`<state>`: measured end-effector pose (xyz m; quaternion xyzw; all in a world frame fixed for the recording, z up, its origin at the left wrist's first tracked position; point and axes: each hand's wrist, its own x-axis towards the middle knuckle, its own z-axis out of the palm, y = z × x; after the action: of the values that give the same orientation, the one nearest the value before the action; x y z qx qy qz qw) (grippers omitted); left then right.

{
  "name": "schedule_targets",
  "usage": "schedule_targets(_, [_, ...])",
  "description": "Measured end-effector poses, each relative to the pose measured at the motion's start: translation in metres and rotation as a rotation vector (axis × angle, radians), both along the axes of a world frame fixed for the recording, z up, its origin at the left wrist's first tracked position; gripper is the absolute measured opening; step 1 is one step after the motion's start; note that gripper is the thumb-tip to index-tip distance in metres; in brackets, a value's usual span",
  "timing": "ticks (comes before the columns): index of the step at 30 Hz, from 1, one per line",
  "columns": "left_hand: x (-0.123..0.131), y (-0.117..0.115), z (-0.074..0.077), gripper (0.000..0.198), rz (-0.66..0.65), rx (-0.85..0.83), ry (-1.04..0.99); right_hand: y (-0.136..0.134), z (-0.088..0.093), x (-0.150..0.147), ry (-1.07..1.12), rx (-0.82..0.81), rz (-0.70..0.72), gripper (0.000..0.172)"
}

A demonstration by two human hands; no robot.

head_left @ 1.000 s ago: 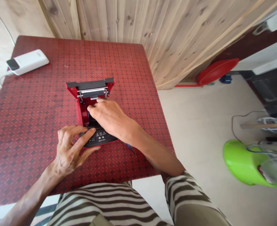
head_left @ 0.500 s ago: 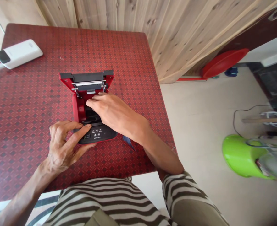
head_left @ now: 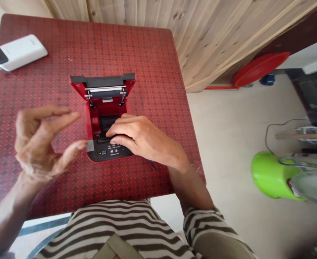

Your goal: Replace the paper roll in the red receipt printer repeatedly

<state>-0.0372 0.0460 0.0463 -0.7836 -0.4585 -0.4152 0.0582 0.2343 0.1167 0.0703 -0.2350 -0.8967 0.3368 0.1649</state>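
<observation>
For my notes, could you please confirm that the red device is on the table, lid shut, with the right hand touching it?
No: the lid is open, as the head view shows; the red device is on the table, with the right hand touching it.

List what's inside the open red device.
Inside the red device: a black part and, left of it, a red inner wall. The right hand covers the near right area; anything under it can't be seen.
</observation>
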Motion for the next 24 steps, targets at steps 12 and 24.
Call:
schedule_targets(12, [0.018,0.053,0.044,0.075,-0.047,-0.284,0.195,-0.044,-0.012,-0.002,0.079,0.339,-0.349,0.031])
schedule_targets(24, [0.018,-0.003,0.004,0.073,-0.172,-0.034,0.343,-0.072,-0.035,-0.004,0.105,0.584,-0.485,0.027])
